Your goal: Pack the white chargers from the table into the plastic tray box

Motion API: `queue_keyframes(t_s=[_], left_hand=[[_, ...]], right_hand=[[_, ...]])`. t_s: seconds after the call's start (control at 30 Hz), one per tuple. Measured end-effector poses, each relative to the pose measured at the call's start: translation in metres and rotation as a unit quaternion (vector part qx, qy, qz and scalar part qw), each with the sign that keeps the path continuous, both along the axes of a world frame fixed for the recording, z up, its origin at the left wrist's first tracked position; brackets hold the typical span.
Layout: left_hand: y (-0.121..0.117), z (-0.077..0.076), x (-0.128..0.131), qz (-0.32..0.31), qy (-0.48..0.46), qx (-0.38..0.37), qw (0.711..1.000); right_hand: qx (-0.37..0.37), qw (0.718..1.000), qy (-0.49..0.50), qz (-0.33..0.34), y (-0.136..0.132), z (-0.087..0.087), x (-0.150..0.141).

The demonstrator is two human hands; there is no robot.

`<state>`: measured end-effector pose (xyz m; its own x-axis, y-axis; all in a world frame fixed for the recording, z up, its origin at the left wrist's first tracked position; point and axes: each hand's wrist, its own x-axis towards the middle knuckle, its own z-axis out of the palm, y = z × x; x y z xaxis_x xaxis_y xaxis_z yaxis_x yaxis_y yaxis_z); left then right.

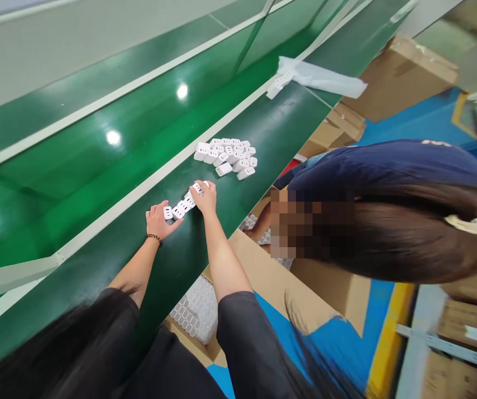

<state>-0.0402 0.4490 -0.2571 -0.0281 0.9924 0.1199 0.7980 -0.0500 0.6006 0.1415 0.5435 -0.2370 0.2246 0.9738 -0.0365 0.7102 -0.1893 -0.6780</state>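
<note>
A slanting row of white charger blocks (184, 207), with dark slots on their faces, stands on the green bench (238, 205). At the row's near left end, my left hand (159, 221) has its fingers and thumb around a single charger block (167, 213), slightly apart from the others. My right hand (206, 198) is curled over the blocks at the far end and partly hides them. Beyond it, a loose cluster of similar white charger blocks (227, 155) stands on the bench.
More white blocks (278, 86) lie by a translucent plastic sheet (325, 77) farther along. A raised pale rail (138, 194) edges the bench. At right, a co-worker (388, 210) bends over an open carton (280, 271). Below me another carton holds packed white pieces (199, 307).
</note>
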Motion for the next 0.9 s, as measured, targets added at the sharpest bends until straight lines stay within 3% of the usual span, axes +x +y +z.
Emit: queue_keyframes(t_s=[0.1, 0.17, 0.43, 0.57, 0.73, 0.9], left_hand=[[-0.015, -0.003, -0.019, -0.040, -0.035, 0.005, 0.999], [-0.040, -0.002, -0.040, -0.045, -0.039, 0.001, 0.998], [-0.204, 0.014, -0.147, -0.007, 0.009, -0.054, 0.998], [-0.265, 0.019, -0.184, 0.016, 0.035, -0.079, 0.996], [-0.299, 0.024, -0.206, 0.017, 0.015, -0.086, 0.996], [-0.301, 0.033, -0.214, 0.010, -0.020, -0.057, 0.998]], right_hand=[[-0.010, 1.000, 0.012, -0.003, -0.021, 0.007, -0.016], [-0.010, 1.000, 0.019, 0.001, -0.047, 0.010, -0.034], [-0.027, 0.998, 0.050, 0.002, -0.218, 0.016, -0.138], [-0.048, 0.996, 0.075, 0.031, -0.282, 0.019, -0.170], [-0.096, 0.988, 0.101, 0.065, -0.310, 0.023, -0.177], [-0.144, 0.974, 0.131, 0.113, -0.308, 0.026, -0.148]])
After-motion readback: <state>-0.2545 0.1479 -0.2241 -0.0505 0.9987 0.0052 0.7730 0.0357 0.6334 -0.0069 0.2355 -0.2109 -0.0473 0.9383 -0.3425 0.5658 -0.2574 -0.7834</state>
